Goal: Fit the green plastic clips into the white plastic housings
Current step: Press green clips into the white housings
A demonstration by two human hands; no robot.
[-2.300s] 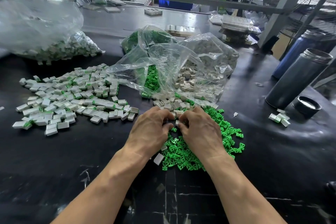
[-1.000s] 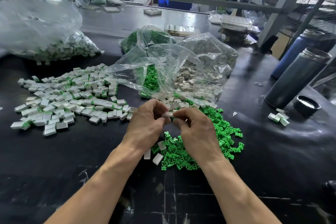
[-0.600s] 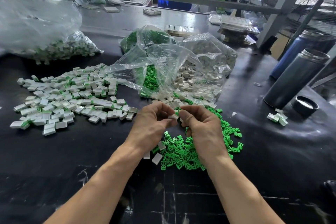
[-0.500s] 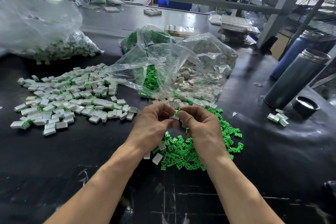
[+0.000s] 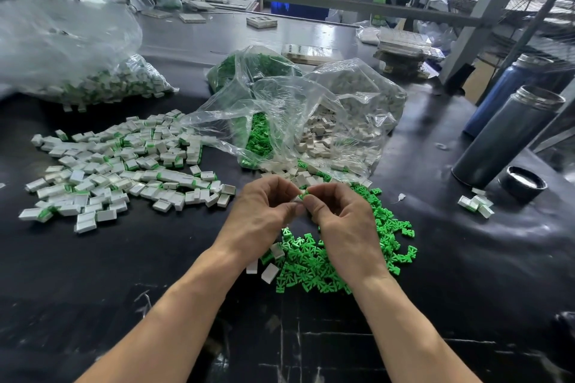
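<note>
Both hands meet above a heap of loose green clips (image 5: pixel 336 255) on the black table. My left hand (image 5: pixel 264 214) pinches a small white housing, mostly hidden by its fingertips. My right hand (image 5: pixel 340 218) pinches a green clip (image 5: pixel 303 193) against that housing between thumb and forefinger. Loose white housings (image 5: pixel 306 177) lie just beyond the hands, spilling from a clear bag. To the left spreads a wide pile of white housings with green clips in them (image 5: pixel 124 165).
A clear bag of white housings (image 5: pixel 348 121) and a bag of green clips (image 5: pixel 249 68) stand behind the hands. A large bag of clipped housings (image 5: pixel 93 71) sits far left. Two metal flasks (image 5: pixel 510 130), a black lid (image 5: pixel 522 182) and a few housings (image 5: pixel 476 204) are at the right.
The hands rose from the pile with a housing and a clip and brought them together. Over the last half second they have barely moved.
</note>
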